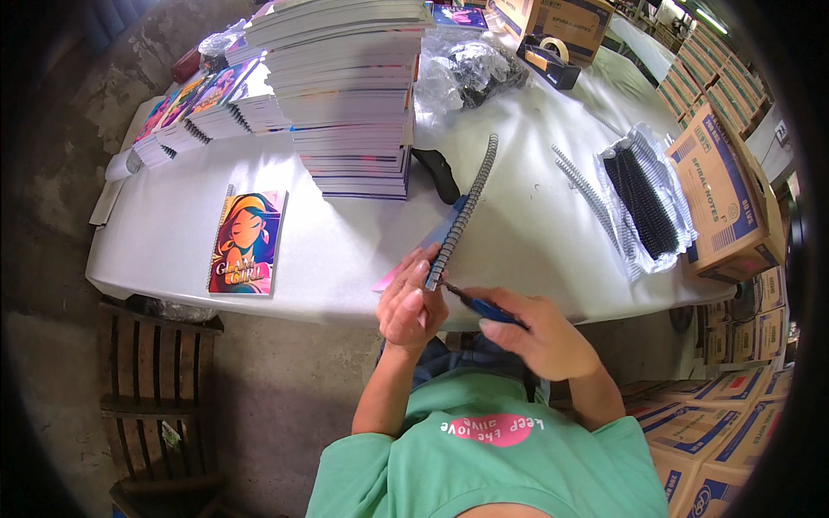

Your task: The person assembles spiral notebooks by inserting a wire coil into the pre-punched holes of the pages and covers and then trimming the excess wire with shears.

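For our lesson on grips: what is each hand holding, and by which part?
The left hand holds a notebook by its near end, beside the spiral coil; the right hand grips a tool by its blue handle.

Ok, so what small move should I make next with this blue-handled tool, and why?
Probably settle the blue-handled tool on the near end of the spiral coil: your left hand holds around that end, and your right hand has the tip beside it. Contact isn't clear.
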The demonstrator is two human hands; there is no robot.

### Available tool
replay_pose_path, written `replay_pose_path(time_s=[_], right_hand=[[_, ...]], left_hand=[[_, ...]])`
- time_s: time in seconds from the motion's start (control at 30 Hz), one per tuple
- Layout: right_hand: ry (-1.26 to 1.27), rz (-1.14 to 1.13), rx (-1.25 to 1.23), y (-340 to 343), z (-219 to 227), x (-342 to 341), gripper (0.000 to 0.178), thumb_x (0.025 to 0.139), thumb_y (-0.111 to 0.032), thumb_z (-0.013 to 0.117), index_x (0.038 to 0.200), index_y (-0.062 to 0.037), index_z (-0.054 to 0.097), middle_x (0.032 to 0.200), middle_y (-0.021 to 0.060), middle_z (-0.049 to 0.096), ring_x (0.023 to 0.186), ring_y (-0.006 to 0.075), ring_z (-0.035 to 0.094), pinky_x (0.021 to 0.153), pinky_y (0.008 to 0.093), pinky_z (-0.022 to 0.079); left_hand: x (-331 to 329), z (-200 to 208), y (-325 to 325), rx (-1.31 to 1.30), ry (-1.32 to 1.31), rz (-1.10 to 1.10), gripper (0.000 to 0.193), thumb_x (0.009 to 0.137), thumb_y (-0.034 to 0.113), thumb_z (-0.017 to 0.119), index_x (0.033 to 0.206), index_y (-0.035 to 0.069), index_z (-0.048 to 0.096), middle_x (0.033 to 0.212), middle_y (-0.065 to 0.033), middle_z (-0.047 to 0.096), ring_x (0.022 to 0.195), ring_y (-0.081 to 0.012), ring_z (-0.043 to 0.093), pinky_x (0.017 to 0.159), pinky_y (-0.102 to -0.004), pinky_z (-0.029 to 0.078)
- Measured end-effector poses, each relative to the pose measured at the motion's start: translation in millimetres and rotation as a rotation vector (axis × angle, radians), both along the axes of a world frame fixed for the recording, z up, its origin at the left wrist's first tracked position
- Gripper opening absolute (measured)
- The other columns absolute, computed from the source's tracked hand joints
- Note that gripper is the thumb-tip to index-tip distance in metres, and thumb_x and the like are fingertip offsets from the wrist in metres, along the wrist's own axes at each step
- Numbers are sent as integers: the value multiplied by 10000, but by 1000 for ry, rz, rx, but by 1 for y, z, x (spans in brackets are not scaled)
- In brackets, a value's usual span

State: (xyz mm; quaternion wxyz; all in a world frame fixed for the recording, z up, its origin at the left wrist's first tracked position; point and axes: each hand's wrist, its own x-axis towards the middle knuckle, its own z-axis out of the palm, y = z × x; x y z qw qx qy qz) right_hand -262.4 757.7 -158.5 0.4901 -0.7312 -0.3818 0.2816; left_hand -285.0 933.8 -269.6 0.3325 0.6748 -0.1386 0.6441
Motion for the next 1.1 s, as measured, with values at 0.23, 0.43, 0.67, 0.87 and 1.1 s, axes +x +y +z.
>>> replay_pose_path(time_s=[0.23, 0.43, 0.67, 0.87, 1.1], right_hand=[[-428, 27, -35, 1, -33, 9, 521, 881, -270, 572, 1336, -75, 406, 1163, 178, 510, 1107, 309, 518, 944, 410, 396], [-778, -500, -706, -24, -115, 46, 603, 853, -324, 597, 1387, -146, 379, 1317, 167, 375, 1271, 368, 339, 981, 685, 196], [-930, 145, 241, 127, 12, 4, 726, 751, -205, 748, 1378, -111, 395, 1272, 198, 504, 1205, 324, 488, 977, 377, 397], [447, 145, 388, 267, -15, 28, 492, 859, -97, 651, 1295, -24, 435, 868, 97, 606, 762, 150, 616, 649, 277, 515], [-182, -50, 45, 329, -137, 31, 844, 745, -172, 687, 1441, -69, 221, 708, 130, 656, 521, 217, 646, 478, 341, 534]], left_hand=[[-18, -1, 16, -172, -32, -1, 519, 833, -101, 559, 1276, 39, 329, 1110, -219, 570, 885, -382, 657, 784, -471, 558], [-81, 32, 70, -856, 153, -9, 400, 877, -10, 590, 1253, -28, 455, 1020, -156, 610, 889, -198, 633, 767, -293, 536], [-132, 91, 114, -651, 271, -243, 319, 884, 30, 598, 1190, -28, 530, 1013, -156, 648, 947, -193, 624, 802, -298, 518], [-140, 187, 203, 55, 134, 850, 466, 848, 211, 677, 1255, 45, 523, 1216, -143, 573, 1127, -241, 541, 929, -365, 422], [-143, 12, 285, -469, 952, 676, 480, 869, 314, 625, 1271, 68, 533, 1282, -166, 528, 1219, -309, 483, 1012, -412, 384]])
